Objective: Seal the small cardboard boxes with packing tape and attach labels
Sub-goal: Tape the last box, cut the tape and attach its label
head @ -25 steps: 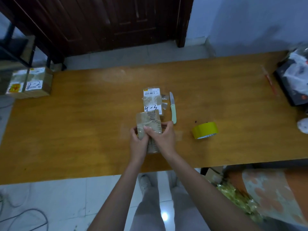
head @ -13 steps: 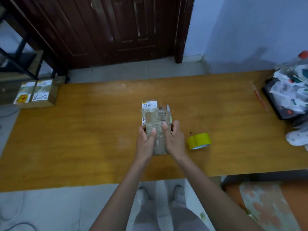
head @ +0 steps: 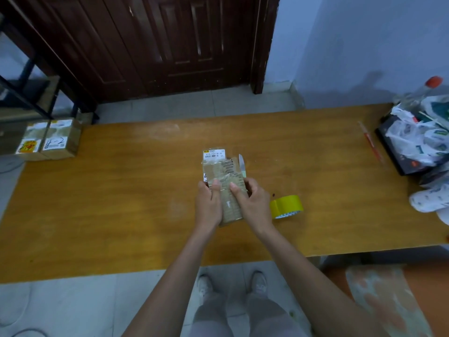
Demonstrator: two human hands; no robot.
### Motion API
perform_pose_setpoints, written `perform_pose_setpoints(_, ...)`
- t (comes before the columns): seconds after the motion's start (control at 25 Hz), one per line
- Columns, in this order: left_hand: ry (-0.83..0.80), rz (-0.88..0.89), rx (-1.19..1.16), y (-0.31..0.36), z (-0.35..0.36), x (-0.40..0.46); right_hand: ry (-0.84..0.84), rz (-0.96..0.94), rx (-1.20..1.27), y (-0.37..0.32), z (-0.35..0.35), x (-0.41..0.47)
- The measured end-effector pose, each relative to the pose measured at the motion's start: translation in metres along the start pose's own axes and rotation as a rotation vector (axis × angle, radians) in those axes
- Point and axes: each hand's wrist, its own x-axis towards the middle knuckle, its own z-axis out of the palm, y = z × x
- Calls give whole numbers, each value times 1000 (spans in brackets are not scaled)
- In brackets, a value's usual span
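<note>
Fingers of left hand [head: 209, 203] and right hand [head: 252, 203] grip taped box [head: 224, 177], half-hiding knife [head: 242, 164].

box [head: 226, 188] lower on table | left hand [head: 209, 203], right hand [head: 252, 205] slid nearer along its sides

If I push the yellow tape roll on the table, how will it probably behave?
The yellow tape roll seems to lie tilted on the table, so it would probably slide or wobble, not roll. It looks hollow, likely light. Its glossy side may feel slippery.
</note>
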Motion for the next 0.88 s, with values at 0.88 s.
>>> perform_pose_setpoints(0.88,-283,-522,-866,-3,-4,19,21,366,612,-6,7,26)
